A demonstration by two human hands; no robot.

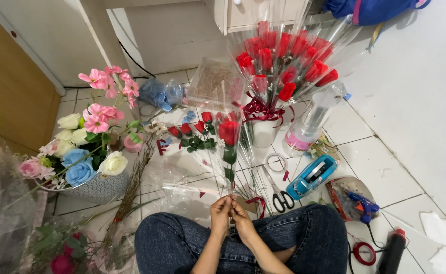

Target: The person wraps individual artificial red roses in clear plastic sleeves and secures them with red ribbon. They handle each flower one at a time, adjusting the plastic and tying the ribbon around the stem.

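While the left hand [221, 209] and the right hand [242, 219] meet above the lap, both pinch the lower stem of a single red rose [228, 132] in a clear sleeve. The bloom stands upright, well above the fingers. Black scissors [279, 193] lie just right of the grip, with a blue tape dispenser [312, 176] farther right.

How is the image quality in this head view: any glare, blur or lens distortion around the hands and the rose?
Head view: lighting is even and soft, with faint shadows; both hands, left hand and right hand, and the single red rose are sharp. Clear wrapping on the rose bouquet shows glare streaks. Wide-angle distortion bends the floor tiles and cabinet edges. The left edge is blurred.
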